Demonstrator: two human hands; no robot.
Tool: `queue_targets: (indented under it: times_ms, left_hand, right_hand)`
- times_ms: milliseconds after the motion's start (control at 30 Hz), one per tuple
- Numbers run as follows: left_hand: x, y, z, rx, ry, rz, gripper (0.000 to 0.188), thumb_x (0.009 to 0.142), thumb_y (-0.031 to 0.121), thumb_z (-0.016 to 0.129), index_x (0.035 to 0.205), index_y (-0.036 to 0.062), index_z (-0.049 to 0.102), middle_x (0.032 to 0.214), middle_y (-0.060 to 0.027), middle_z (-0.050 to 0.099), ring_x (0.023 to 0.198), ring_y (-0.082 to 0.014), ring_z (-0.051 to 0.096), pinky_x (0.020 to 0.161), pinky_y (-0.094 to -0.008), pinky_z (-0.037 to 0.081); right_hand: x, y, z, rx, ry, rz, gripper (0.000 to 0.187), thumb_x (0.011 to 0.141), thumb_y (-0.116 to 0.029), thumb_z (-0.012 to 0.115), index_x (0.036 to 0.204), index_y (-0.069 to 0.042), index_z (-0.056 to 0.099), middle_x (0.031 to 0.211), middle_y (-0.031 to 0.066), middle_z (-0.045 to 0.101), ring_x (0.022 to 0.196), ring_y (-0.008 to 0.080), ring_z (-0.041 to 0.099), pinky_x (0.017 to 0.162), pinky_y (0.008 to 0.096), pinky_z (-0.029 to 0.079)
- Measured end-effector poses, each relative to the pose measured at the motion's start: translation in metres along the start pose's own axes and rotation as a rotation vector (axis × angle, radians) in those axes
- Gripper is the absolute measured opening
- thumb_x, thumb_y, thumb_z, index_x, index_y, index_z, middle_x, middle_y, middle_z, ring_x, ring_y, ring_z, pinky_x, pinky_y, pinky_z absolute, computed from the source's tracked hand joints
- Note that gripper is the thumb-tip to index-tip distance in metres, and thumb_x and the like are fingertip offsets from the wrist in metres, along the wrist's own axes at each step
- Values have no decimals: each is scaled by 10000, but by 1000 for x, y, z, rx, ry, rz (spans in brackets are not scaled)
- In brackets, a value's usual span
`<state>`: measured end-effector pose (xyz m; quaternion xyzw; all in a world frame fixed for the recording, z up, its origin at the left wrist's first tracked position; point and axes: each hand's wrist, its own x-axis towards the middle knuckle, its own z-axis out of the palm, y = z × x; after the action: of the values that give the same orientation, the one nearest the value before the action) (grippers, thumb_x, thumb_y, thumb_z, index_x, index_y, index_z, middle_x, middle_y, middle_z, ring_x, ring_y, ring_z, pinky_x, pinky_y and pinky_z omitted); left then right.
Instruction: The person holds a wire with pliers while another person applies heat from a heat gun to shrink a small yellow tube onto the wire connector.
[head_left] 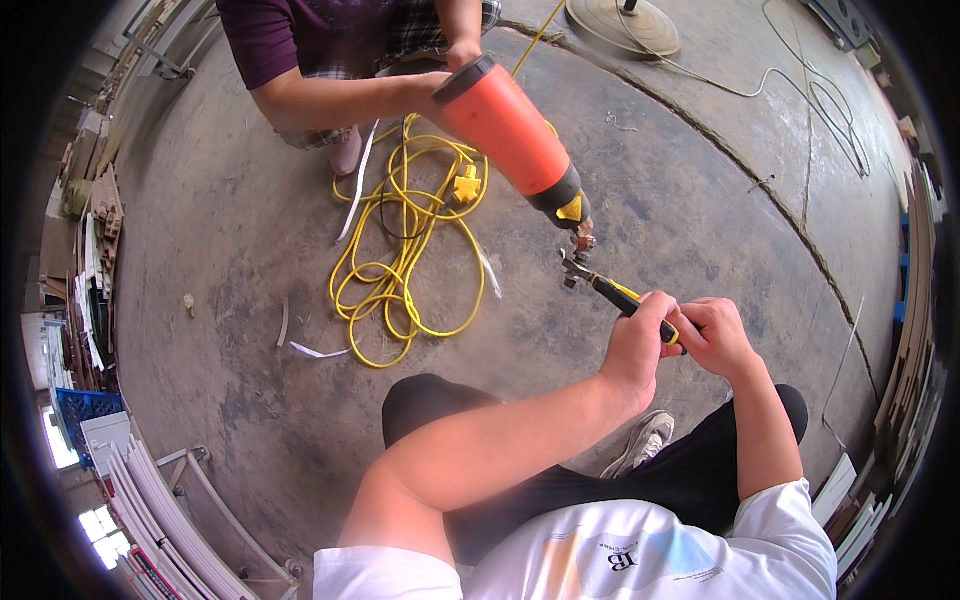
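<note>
Right now, through my head view, a hand tool (pixel 622 295) with a black-and-yellow handle slants up toward an orange cylinder (pixel 508 130), its metal head just below the cylinder's metal tip (pixel 583 240); I cannot tell whether they touch. The wearer's left hand (pixel 637 342), below and right of the cylinder, has its fingers wrapped around the handle. The right hand (pixel 716 335), farther right of the cylinder, curls in against the handle's end; I cannot tell whether its fingers pinch it. Another person's hand (pixel 463 54) is at the cylinder's upper end. Under the cylinder I see a stained concrete floor (pixel 230 250), grey and scuffed. A yellow cable (pixel 408 265) lies looped to its left, and a long dark crack (pixel 735 148) runs past its right. Beyond it, up and right, sits a round disc base (pixel 625 25). Well out to the cylinder's right, long boards (pixel 905 400) line the room's edge; far to its lower left I make out a blue crate (pixel 88 408) and bright windows (pixel 103 535).
</note>
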<state>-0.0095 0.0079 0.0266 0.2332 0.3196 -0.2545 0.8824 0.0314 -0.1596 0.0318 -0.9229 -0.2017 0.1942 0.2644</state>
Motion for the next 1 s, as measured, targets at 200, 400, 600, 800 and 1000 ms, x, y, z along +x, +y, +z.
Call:
queue_targets:
  times_ms: [200, 400, 600, 800, 1000]
  left_hand:
    - [-1, 0, 0, 9, 7, -3, 244, 865, 271, 700, 1036, 134, 594, 1073, -23, 563, 1026, -157, 536, 866, -373, 465]
    - [0, 0, 1, 12, 10, -6, 264, 862, 274, 705, 1052, 132, 590, 1077, -23, 565, 1029, -155, 539, 861, -371, 468]
    - [2, -1, 1, 8, -6, -9, 255, 868, 269, 708, 1058, 139, 598, 1060, -16, 585, 1027, -147, 544, 858, -373, 471]
    - [4, -5, -3, -18, -85, 2, 173, 909, 230, 669, 1043, 126, 632, 1092, -14, 621, 1074, -148, 554, 890, -387, 474]
    - [13, -14, -10, -120, -330, 108, 133, 956, 155, 600, 1068, 115, 659, 1167, -8, 634, 1168, -168, 553, 1021, -420, 428]
  right_hand:
    - [-1, 0, 0, -2, 0, 5, 382, 991, -303, 607, 705, -52, 647, 620, 161, 553, 614, 368, 578, 589, 453, 450]
    - [-2, -1, -1, -3, -4, 11, 373, 987, -298, 610, 710, -51, 650, 625, 161, 557, 629, 375, 582, 599, 457, 452]
    - [-1, 3, -1, 3, 2, 15, 357, 977, -299, 618, 731, -45, 666, 637, 169, 572, 635, 376, 589, 612, 450, 467]
    - [-5, 2, -8, 255, -28, 207, 316, 981, -278, 640, 847, -6, 728, 680, 151, 645, 607, 248, 609, 617, 374, 486]
    - [-8, 10, -10, 337, 129, 211, 316, 985, -247, 641, 823, 16, 708, 658, 116, 631, 594, 172, 568, 589, 347, 458]
